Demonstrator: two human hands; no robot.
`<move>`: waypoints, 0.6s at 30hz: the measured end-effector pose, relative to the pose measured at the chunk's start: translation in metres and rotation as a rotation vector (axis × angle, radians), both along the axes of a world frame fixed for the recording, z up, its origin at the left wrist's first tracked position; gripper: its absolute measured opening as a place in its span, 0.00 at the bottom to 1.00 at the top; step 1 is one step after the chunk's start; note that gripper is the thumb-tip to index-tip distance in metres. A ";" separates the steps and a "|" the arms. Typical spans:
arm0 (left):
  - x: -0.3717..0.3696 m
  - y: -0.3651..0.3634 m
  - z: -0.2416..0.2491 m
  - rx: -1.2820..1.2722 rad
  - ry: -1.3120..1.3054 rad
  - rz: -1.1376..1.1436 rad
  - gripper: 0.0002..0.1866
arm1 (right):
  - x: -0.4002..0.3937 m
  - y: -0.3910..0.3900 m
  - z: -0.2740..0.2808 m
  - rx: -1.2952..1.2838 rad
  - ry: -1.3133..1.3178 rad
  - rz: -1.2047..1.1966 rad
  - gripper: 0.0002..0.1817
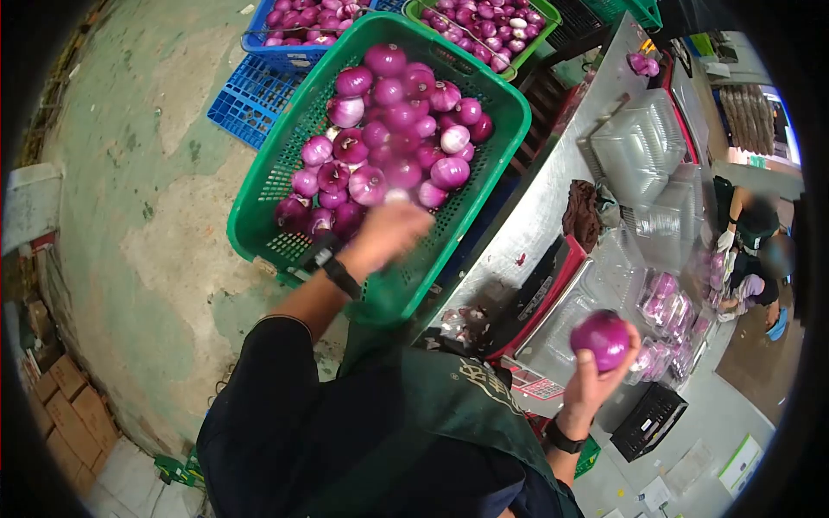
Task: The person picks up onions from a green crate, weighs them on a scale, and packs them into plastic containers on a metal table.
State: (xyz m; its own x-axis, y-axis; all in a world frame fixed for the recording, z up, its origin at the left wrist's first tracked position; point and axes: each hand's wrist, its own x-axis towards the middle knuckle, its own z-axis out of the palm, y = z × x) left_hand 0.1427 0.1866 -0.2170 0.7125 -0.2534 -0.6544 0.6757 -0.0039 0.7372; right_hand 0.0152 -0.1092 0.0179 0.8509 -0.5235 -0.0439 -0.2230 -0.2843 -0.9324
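Note:
A peeled-looking red onion sits in my right hand, with the thumb and fingers curled around it above the metal table. My left hand reaches over the near end of a large green basket. Its fingers are smeared by motion at the edge of the heap, and I cannot tell whether they grip an onion. Many purple onions are piled in the basket, mostly towards its far end.
A blue crate and a lighter green basket hold more onions beyond. Clear plastic trays are stacked on the metal table, near packed onions and a black box. Two people are at the far right.

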 end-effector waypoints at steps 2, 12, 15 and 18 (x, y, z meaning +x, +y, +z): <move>0.013 0.044 -0.078 0.297 -0.035 0.269 0.17 | -0.009 -0.031 -0.001 -0.039 -0.038 -0.067 0.46; 0.038 0.111 -0.174 1.070 -0.350 0.031 0.31 | -0.027 -0.052 -0.012 -0.095 0.171 -0.234 0.42; 0.038 0.103 -0.162 1.159 -0.317 -0.041 0.37 | -0.024 -0.050 -0.012 -0.120 0.159 -0.200 0.44; 0.038 0.102 -0.171 1.192 -0.283 -0.013 0.36 | -0.021 -0.050 -0.013 -0.111 0.180 -0.191 0.44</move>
State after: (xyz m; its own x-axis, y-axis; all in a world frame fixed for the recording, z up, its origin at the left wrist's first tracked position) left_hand 0.1810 0.2889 -0.3878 0.8693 0.3898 -0.3040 0.4867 -0.7825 0.3883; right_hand -0.0056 -0.1595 0.0051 0.7197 -0.6840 -0.1190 -0.4418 -0.3190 -0.8385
